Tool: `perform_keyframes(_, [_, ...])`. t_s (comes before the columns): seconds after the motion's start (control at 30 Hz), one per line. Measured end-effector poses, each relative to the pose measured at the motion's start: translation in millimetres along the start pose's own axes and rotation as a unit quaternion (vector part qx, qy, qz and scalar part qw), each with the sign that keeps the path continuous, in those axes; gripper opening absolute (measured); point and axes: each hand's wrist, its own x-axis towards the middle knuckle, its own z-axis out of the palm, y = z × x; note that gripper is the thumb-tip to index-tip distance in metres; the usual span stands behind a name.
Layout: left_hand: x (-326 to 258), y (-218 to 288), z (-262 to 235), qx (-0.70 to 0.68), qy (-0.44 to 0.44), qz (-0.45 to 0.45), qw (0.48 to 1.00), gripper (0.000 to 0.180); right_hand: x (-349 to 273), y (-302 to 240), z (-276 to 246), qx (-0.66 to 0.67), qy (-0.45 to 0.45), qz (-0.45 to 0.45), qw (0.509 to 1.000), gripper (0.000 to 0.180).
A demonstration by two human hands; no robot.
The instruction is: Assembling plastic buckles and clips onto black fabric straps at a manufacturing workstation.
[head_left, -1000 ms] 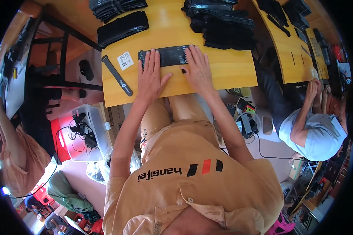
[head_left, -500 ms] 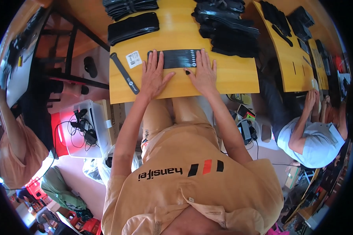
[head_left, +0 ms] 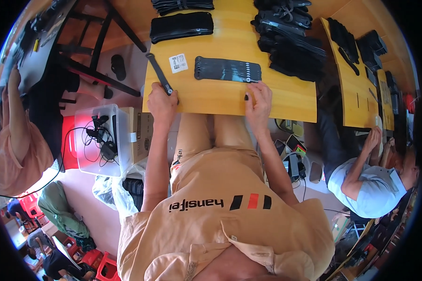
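Currently, the left hand grips the near end of a single black strap on the left of the wooden table, beside a white label. The right hand, loosely curled and free, is by the near right corner of a row of black straps; whether they touch, I cannot tell

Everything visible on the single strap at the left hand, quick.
The single strap is narrow, flat and dark grey, apparently fabric or soft plastic. A small slot or ring seems to sit at its far end; a pale mark shows toward its near end. It slants from far left to near right by the left edge of the yellow table, left of the white label. The left hand touches its near part, partly hiding it; whether it is lifted is unclear.
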Motion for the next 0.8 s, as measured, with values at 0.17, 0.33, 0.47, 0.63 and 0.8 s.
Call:
perform_keyframes(0.17, [2.7, -30.7, 1.9, -0.319, -0.102, -0.147, 0.931, 0.027, -11.2, -24.9, -0.5, 0.098, -0.088, 0.027, 0.991, 0.019])
perform_keyframes(0.33, [-19.4, -8.4, -21.6, -0.529, -0.225, -0.180, 0.798, 0.019, -12.6, -65.5, -2.8, 0.216, -0.169, 0.031, 0.961, 0.022])
perform_keyframes(0.47, [-43.3, 10.1, -33.5, -0.581, -0.222, -0.162, 0.766, 0.023, -0.8, -105.0, -6.4, 0.286, -0.209, -0.023, 0.935, 0.025])
perform_keyframes(0.63, [-61.4, 21.6, -38.8, -0.593, -0.182, -0.153, 0.770, 0.025, -1.6, -113.7, 4.3, 0.289, -0.197, -0.099, 0.931, 0.023])
perform_keyframes(0.8, [-67.8, 16.8, -44.3, -0.603, -0.205, -0.163, 0.753, 0.025, -4.4, -109.3, 0.8, 0.288, -0.199, -0.108, 0.931, 0.018])
